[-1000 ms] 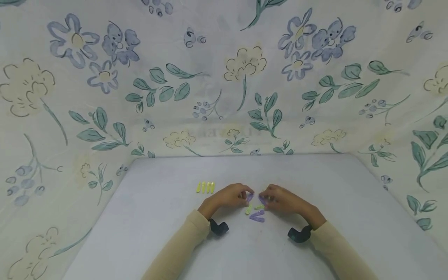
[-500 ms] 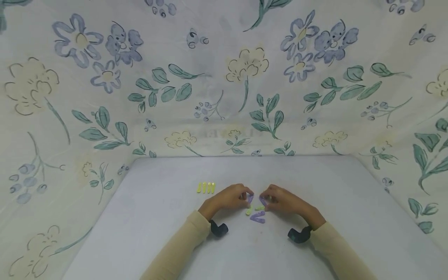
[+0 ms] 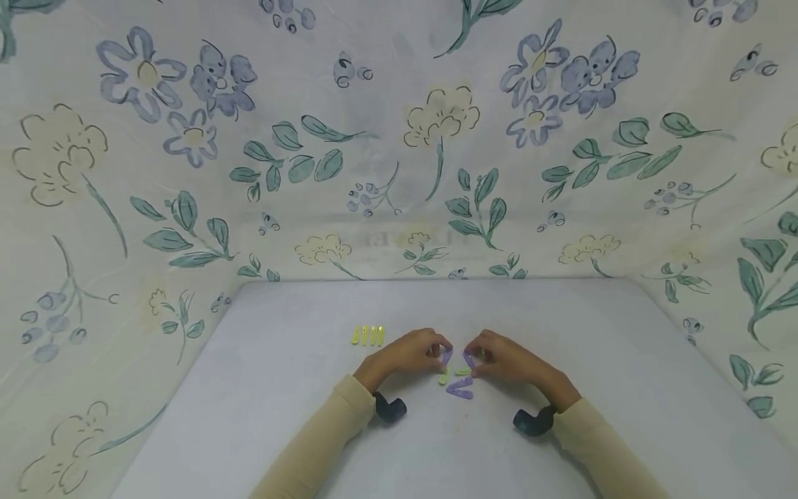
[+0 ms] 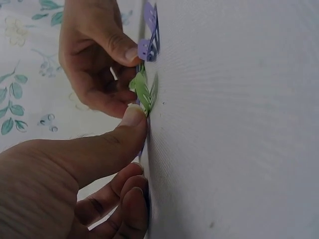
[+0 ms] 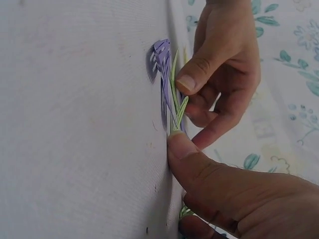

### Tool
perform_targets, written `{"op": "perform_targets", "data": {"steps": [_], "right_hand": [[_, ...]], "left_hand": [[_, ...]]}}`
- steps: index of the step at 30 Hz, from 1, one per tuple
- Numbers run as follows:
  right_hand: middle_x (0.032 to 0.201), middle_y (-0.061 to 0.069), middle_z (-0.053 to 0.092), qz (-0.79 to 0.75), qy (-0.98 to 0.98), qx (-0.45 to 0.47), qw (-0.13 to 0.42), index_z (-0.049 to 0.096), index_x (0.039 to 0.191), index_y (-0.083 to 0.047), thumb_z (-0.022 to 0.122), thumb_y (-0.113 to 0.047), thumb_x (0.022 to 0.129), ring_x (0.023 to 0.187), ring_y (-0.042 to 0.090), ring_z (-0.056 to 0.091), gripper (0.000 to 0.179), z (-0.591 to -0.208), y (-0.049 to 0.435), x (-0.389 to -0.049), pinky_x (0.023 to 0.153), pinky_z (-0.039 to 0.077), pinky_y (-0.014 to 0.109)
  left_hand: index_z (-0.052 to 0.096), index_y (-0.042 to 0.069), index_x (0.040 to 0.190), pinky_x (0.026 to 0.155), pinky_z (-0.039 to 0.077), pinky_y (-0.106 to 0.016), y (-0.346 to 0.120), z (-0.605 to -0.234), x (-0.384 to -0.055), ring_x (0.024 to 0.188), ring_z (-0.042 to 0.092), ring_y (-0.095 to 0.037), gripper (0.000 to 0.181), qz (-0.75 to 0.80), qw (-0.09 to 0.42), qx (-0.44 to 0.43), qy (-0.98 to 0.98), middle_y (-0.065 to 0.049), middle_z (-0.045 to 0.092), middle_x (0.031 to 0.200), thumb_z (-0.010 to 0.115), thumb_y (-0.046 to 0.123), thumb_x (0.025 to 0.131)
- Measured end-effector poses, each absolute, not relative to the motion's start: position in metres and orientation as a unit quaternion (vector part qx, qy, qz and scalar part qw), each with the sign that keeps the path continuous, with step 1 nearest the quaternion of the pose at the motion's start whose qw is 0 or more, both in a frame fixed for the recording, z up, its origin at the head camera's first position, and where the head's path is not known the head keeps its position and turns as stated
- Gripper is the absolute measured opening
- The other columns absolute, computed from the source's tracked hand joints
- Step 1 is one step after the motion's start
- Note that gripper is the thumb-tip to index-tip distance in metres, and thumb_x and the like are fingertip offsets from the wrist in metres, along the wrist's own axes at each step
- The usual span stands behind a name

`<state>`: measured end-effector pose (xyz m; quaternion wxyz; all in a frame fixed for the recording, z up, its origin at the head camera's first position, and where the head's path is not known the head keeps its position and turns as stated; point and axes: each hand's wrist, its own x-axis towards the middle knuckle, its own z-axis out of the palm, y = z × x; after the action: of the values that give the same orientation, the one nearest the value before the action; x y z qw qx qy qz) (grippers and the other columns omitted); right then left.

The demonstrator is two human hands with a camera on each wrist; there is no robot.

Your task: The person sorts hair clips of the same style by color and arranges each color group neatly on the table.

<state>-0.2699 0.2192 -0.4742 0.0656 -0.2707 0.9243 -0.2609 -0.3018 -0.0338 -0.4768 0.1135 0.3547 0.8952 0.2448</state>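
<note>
Both hands mid-table [image 3: 299, 353], facing each other, small gap btwn. L hand [image 3: 413, 350]: fingers curled, thumb + index almost closed, L purple clip [image 3: 447, 356] pinched btwn tips. R hand [image 3: 508, 357] mirrors it on R purple clip [image 3: 470, 360]. Those 2 run slantwise, far ends closer, near ends splayed; mostly covered by my fingers.

Clip look: slim, flat, tapered, one end wider; purple = soft lilac w/ cutouts in wide end, green = pale lime, slotted. L green clip [image 3: 443, 378] sits just near of L thumb, lengthwise near-far approx. R green clip [image 3: 463, 372] lies more crosswise, by R thumb. Nearer still: 2 purple clips [image 3: 460, 394] in a V, point L, open R.

Far L, beyond L wrist: 4 yellow clips [image 3: 373, 336], brighter, shiny, side by side in a row, all approx near-far.
</note>
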Motion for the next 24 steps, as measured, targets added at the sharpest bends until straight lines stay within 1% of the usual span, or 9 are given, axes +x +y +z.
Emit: {"op": "perform_targets", "data": {"steps": [4,7,10,13,18,24], "right_hand": [[0.099,-0.006,0.057,-0.266,0.923,-0.269,0.067,0.068,0.119,-0.012,0.079,-0.024,0.084,0.086,0.009,0.051,0.038,-0.474,0.216,-0.271,0.076,0.047,0.022],[0.1,-0.006,0.057,-0.272,0.92,-0.272,0.07,0.068,0.119,-0.012,0.079,-0.024,0.085,0.087,0.009,0.05,0.038,-0.475,0.215,-0.27,0.076,0.047,0.022],[0.1,-0.006,0.057,-0.274,0.918,-0.276,0.071,0.067,0.12,-0.012,0.078,-0.024,0.086,0.087,0.009,0.05,0.038,-0.476,0.215,-0.269,0.077,0.047,0.022],[0.101,-0.006,0.058,-0.274,0.918,-0.28,0.067,0.068,0.12,-0.011,0.078,-0.025,0.086,0.088,0.009,0.05,0.038,-0.477,0.215,-0.268,0.078,0.047,0.023],[0.103,-0.006,0.058,-0.277,0.917,-0.282,0.061,0.067,0.12,-0.012,0.078,-0.027,0.086,0.089,0.008,0.05,0.039,-0.478,0.218,-0.266,0.079,0.048,0.024],[0.103,-0.007,0.058,-0.268,0.918,-0.288,0.05,0.067,0.119,-0.013,0.077,-0.028,0.086,0.089,0.007,0.051,0.038,-0.478,0.222,-0.265,0.079,0.049,0.023]], "left_hand": [[0.066,0.013,0.125,0.082,0.05,-0.023,-0.036,-0.477,-0.303,0.089,0.057,-0.008,0.043,0.261,0.113,0.349,0.893,0.004,0.063,0.1,0.077,0.028,0.087],[0.066,0.012,0.121,0.082,0.049,-0.024,-0.04,-0.478,-0.304,0.089,0.057,-0.008,0.043,0.284,0.109,0.334,0.892,0.004,0.063,0.1,0.078,0.033,0.085],[0.066,0.013,0.12,0.08,0.049,-0.024,-0.047,-0.477,-0.303,0.087,0.057,-0.008,0.046,0.296,0.103,0.322,0.893,0.005,0.063,0.101,0.078,0.039,0.084],[0.066,0.013,0.12,0.075,0.048,-0.024,-0.059,-0.469,-0.299,0.084,0.056,-0.009,0.047,0.294,0.091,0.319,0.896,0.005,0.063,0.102,0.078,0.04,0.084],[0.066,0.013,0.12,0.068,0.047,-0.024,-0.091,-0.453,-0.288,0.078,0.053,-0.011,0.045,0.28,0.066,0.301,0.909,0.005,0.061,0.1,0.077,0.038,0.085],[0.065,0.012,0.12,0.066,0.046,-0.026,-0.143,-0.445,-0.274,0.078,0.052,-0.013,0.042,0.278,0.046,0.244,0.928,0.003,0.061,0.099,0.078,0.033,0.085]]}}
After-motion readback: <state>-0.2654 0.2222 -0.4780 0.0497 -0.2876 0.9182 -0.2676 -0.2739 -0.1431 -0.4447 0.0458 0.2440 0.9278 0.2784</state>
